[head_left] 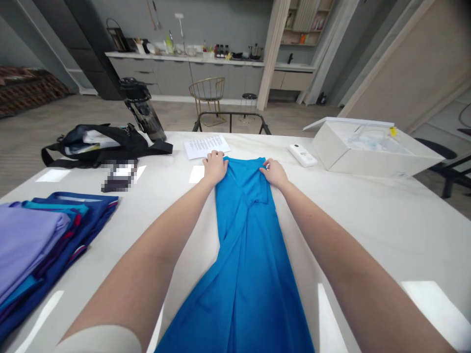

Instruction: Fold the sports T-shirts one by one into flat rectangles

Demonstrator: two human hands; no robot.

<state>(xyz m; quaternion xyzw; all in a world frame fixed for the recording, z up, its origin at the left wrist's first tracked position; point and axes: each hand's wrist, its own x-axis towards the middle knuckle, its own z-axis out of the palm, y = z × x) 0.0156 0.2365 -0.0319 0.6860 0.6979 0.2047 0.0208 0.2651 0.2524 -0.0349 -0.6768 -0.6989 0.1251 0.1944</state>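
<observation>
A bright blue garment (245,235) lies lengthwise on the white table, its narrow end away from me and its wider end running out of view at the bottom. Its exact kind is hard to tell; a short flap is folded over near the far right corner. My left hand (216,167) grips the far left corner, fingers curled on the cloth. At the far right corner, my right hand (274,172) pinches the edge between thumb and fingers. Both arms are stretched forward along the sides of the cloth.
Folded clothes (33,245) are stacked at the left. Behind them are a black bag (106,147) and a dark water bottle (143,110). A printed sheet (206,146) lies beyond my left hand. A white device (302,155) and an open white box (368,157) sit at the right.
</observation>
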